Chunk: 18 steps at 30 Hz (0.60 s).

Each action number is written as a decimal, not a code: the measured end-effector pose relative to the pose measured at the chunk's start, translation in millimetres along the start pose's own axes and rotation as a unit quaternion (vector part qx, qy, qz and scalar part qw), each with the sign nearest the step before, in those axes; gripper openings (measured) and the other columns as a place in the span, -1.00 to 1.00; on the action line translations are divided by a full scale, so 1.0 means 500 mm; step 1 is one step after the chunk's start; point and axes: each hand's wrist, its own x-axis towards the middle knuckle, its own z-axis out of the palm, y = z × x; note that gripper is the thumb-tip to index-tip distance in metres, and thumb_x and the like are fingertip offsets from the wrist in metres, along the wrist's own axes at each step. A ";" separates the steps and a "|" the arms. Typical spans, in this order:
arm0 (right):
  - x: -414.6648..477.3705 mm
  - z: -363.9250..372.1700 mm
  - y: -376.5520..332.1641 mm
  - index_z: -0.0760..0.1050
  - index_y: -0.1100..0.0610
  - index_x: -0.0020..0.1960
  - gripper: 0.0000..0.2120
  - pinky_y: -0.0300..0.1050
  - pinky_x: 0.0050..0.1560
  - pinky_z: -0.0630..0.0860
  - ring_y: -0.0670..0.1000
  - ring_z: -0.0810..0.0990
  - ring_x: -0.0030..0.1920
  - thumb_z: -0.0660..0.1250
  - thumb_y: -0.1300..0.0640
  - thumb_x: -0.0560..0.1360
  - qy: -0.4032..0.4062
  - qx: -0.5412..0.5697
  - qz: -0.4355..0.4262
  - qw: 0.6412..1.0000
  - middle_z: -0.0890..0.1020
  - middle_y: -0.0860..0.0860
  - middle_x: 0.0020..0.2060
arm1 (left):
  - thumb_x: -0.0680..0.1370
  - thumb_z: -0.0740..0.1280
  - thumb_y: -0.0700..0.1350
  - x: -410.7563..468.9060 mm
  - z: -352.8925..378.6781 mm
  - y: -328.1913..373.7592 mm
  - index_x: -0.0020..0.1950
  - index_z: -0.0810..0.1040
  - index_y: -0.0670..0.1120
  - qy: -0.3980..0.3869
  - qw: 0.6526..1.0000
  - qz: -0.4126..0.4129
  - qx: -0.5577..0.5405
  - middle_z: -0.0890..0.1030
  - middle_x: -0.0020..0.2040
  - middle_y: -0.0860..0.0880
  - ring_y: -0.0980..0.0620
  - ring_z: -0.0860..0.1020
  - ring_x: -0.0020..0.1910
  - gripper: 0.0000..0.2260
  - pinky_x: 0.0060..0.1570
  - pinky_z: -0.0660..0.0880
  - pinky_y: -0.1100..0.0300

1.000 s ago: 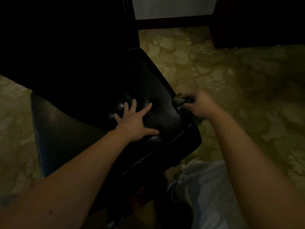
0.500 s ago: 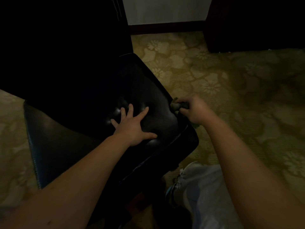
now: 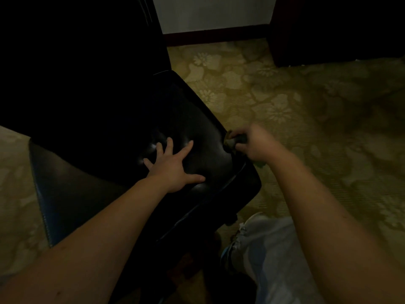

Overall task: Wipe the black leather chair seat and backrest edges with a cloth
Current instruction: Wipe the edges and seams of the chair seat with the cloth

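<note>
Left hand (image 3: 173, 166): fingers spread, pressed flat on seat (image 3: 197, 119). Right hand (image 3: 255, 143): fist bunching cloth (image 3: 235, 140) against seat's side edge, just right of the left hand. Progress: edge wiping underway, by appearance; backrest too dark to judge.

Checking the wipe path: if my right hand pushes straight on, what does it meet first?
The right edge of the black leather seat; the cloth in the right hand looks already against it.
</note>
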 end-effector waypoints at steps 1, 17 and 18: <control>0.004 0.008 -0.002 0.58 0.07 0.22 -0.68 -0.19 -0.02 0.44 0.02 0.57 -0.01 0.36 0.26 0.50 0.020 -0.004 -0.017 1.000 0.62 0.08 0.04 | 0.37 0.40 0.39 0.000 -0.001 0.001 0.56 -0.15 0.36 -0.001 1.000 -0.001 0.001 -0.29 0.62 -0.06 -0.21 -0.29 0.58 -0.05 0.44 -0.13 -0.42; -0.011 0.007 0.021 0.60 0.05 0.20 -0.70 -0.22 -0.04 0.45 -0.02 0.58 0.00 0.34 0.28 0.51 0.017 0.078 -0.002 0.997 0.62 -0.01 0.01 | 0.37 0.41 0.38 -0.004 0.000 0.002 0.55 -0.16 0.37 -0.007 1.000 -0.008 0.014 -0.29 0.62 -0.05 -0.19 -0.28 0.58 -0.05 0.44 -0.12 -0.40; -0.007 0.014 0.020 0.59 0.05 0.21 -0.68 -0.27 -0.07 0.43 -0.06 0.56 0.00 0.33 0.28 0.51 0.029 0.092 -0.006 0.995 0.60 -0.04 0.00 | 0.38 0.41 0.38 -0.004 0.000 0.003 0.55 -0.16 0.37 -0.006 1.000 -0.007 0.013 -0.29 0.62 -0.05 -0.20 -0.28 0.58 -0.06 0.44 -0.12 -0.40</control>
